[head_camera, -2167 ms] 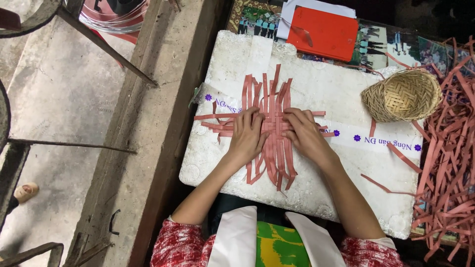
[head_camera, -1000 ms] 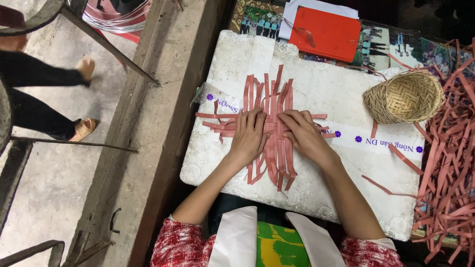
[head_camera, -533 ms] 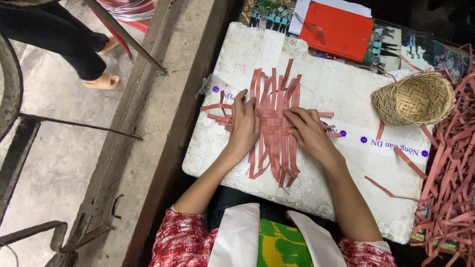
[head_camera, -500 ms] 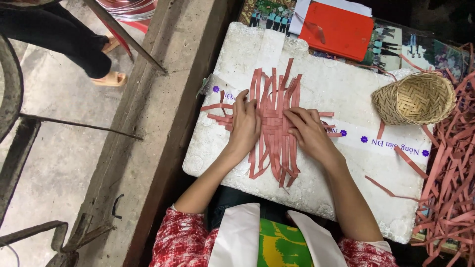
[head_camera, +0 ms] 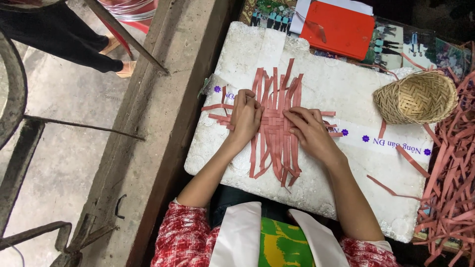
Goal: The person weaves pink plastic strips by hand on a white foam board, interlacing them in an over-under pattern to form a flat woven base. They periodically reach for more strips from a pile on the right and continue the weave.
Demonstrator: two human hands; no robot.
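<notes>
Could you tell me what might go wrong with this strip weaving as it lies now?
The left hand and right hand press only the middle of the woven strips, so the loose ends could slip out of line. The foam board rests on the lap and might tip.

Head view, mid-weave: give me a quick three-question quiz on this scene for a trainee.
1. True or false: both hands rest on the woven strips.
2. What lies under the strips?
A. a white foam board
B. a metal tray
C. bare concrete
3. Which hand is nearer the small basket?

Key
1. True: the left hand and the right hand both press flat on the strips.
2. A: the white foam board.
3. The right hand; the basket sits at the board's right edge, beside the pile of loose strips.
</notes>
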